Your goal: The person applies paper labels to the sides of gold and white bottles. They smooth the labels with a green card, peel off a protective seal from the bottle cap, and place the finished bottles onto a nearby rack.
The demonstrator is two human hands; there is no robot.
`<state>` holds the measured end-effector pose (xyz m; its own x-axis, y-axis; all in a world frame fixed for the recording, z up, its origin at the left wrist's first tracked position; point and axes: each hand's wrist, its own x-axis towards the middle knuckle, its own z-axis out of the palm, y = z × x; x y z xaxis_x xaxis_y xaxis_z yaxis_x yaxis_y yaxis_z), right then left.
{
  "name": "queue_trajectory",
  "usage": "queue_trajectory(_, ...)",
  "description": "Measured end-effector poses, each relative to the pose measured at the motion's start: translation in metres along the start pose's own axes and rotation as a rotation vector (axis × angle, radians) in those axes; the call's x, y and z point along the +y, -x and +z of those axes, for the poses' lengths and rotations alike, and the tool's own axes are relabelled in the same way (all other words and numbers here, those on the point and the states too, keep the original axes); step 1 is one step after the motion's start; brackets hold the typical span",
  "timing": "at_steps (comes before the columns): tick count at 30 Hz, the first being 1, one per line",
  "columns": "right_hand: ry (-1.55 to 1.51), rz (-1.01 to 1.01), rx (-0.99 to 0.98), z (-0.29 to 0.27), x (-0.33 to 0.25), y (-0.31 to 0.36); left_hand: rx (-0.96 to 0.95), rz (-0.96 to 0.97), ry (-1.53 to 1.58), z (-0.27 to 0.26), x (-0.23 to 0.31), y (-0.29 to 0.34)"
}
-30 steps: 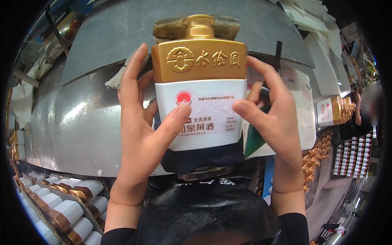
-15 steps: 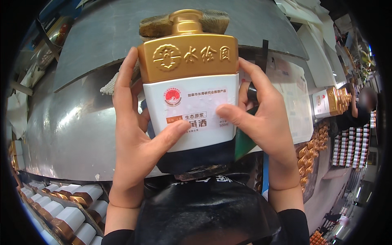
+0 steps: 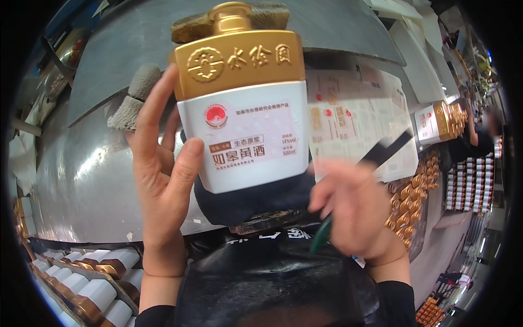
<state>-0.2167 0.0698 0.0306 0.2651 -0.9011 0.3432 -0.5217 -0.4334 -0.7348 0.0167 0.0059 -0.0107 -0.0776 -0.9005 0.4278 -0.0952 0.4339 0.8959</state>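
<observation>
A flat white bottle (image 3: 248, 177) with a gold upper part and neck stands tilted in front of me, a pinkish printed label on its white face. My left hand (image 3: 169, 163) grips its left side, thumb at the front edge and fingers behind. Just off its lower right corner, my right hand (image 3: 351, 204) is curled around a dark strip-shaped tool (image 3: 389, 147) with a green end showing below the fingers. Motion smears this hand, and the tool's exact kind is unclear. Beneath the bottle lies a dark cloth (image 3: 239, 207).
Behind the bottle is a wooden block (image 3: 190, 27). Grey knitted cloth (image 3: 128, 111) lies left of my fingers. Printed label sheets (image 3: 365, 122) spread over the metal table (image 3: 81, 180) at right. Boxed bottles (image 3: 90, 291) fill the lower left. A person (image 3: 479, 136) stands far right.
My right hand has left the bottle's right side and moved down with the tool, uncovering the label. The bottle has shifted slightly left and up. My left thumb has pulled back to its edge.
</observation>
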Motion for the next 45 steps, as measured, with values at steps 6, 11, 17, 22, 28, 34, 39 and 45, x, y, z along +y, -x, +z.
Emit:
queue_trajectory(6,0.013,0.036,-0.222,0.041,-0.002,0.031,-0.133,0.132,-0.406,0.000,0.013,0.000)
queue_trajectory(11,0.056,0.025,-0.176,0.051,-0.002,0.031,-0.245,0.204,-0.566,0.007,0.023,-0.006)
queue_trajectory(17,0.086,0.060,-0.185,0.052,-0.005,0.030,-0.244,0.236,-0.769,0.009,0.020,-0.012)
queue_trajectory(22,0.073,0.067,-0.182,0.052,-0.006,0.031,-0.285,0.170,-0.797,0.009,0.024,-0.008)
queue_trajectory(28,0.069,0.097,-0.170,0.054,-0.006,0.032,-0.291,0.269,-0.769,0.010,0.022,-0.009)
queue_trajectory(34,0.122,0.028,-0.095,0.061,-0.002,0.032,-0.367,0.385,-0.903,0.015,0.031,-0.019)
queue_trajectory(39,0.113,0.037,-0.087,0.063,-0.002,0.032,-0.427,0.383,-0.985,0.013,0.034,-0.021)
queue_trajectory(45,0.067,0.110,-0.163,0.057,-0.008,0.030,-0.405,0.357,-0.997,0.015,0.035,-0.016)
